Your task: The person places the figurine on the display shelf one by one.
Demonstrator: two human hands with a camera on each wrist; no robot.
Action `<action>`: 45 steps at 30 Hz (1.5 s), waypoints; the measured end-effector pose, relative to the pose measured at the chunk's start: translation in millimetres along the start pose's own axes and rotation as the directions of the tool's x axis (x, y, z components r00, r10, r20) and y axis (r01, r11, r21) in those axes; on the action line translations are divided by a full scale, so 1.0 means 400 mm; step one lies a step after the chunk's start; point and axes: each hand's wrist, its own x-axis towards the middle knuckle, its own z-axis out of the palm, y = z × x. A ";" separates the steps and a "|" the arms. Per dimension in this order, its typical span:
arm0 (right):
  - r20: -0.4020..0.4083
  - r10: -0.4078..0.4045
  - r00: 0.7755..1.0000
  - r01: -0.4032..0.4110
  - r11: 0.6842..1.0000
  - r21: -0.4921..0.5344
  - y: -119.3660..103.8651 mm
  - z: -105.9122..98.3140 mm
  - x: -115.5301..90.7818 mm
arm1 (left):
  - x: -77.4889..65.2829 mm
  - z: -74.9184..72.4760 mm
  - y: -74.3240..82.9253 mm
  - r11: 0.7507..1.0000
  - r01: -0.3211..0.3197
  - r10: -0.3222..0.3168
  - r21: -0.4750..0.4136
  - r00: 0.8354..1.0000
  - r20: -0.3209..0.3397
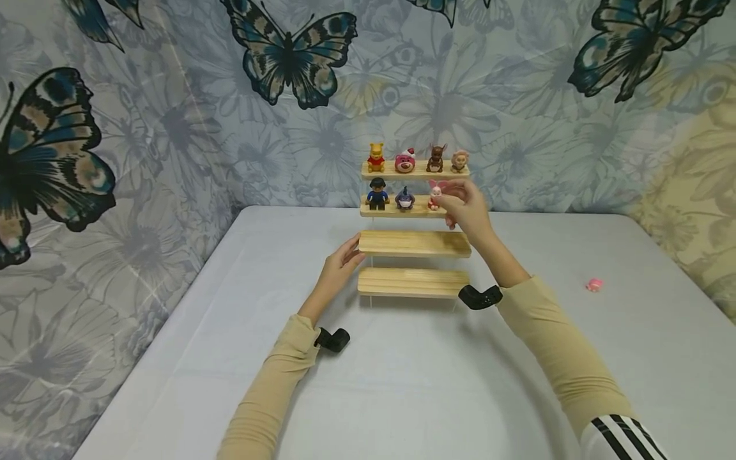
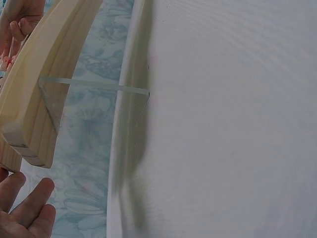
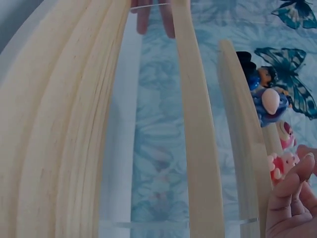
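A tiered wooden display stand (image 1: 414, 244) with clear supports stands on the table. My right hand (image 1: 467, 207) pinches a small pink piglet figure (image 1: 434, 197) at the right part of the second board from the top. In the right wrist view, my right fingertips lie against the piglet figure (image 3: 283, 166). My left hand (image 1: 340, 265) is at the left end of the third board, its fingertips touching the edge; in the left wrist view, my left fingers (image 2: 32, 206) are loosely extended. A blue donkey figure (image 1: 405, 199) and a dark-haired figure in blue (image 1: 377, 195) share the second board.
On the top board stand a yellow bear (image 1: 376, 158), a pink bear with a hat (image 1: 405, 161), a brown figure (image 1: 436, 158) and a tan figure (image 1: 459, 161). A small pink figure (image 1: 595, 285) lies on the white table (image 1: 402, 383) at right. Butterfly-patterned cloth hangs behind.
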 end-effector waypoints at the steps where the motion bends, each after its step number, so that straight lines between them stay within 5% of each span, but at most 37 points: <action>1: -0.003 -0.001 1.000 0.001 1.000 -0.013 -0.001 -0.003 -0.002 | -0.003 -0.002 0.013 1.000 -0.002 0.002 0.001 1.000 0.004; 5: -0.004 -0.013 1.000 0.013 0.999 -0.042 -0.005 -0.029 -0.015 | -0.001 -0.001 0.013 1.000 -0.013 0.013 -0.016 1.000 0.005; 14: -0.044 -0.074 0.996 0.073 0.997 -0.032 -0.005 -0.112 -0.051 | 0.017 0.010 -0.073 1.000 0.011 -0.011 0.001 1.000 -0.011; 18: -0.013 -0.115 0.993 0.115 0.993 0.006 0.041 -0.176 -0.040 | 0.013 0.006 -0.063 1.000 -0.018 0.018 -0.009 0.999 -0.028; 24: -0.061 -0.133 0.989 0.130 0.990 -0.058 0.005 -0.241 -0.090 | -0.001 -0.001 -0.002 0.999 -0.020 0.019 -0.041 1.000 -0.023; 29: -0.146 -0.076 0.986 0.074 0.997 -0.021 -0.030 -0.319 -0.153 | 0.010 0.004 -0.037 0.999 -0.013 0.013 -0.031 1.000 0.000; 33: -0.204 -0.062 0.977 0.059 0.998 -0.022 0.010 -0.419 -0.178 | 0.016 0.006 -0.066 1.000 -0.004 0.004 -0.003 1.000 -0.001; 41: -0.337 -0.057 0.940 0.093 0.991 0.091 0.224 -0.674 -0.156 | 0.000 0.001 0.009 0.999 -0.033 0.033 -0.012 0.999 0.002; 45: -0.361 -0.030 0.932 0.049 0.998 0.042 0.273 -0.734 -0.166 | -0.002 0.005 0.016 1.000 -0.021 0.021 -0.007 1.000 0.006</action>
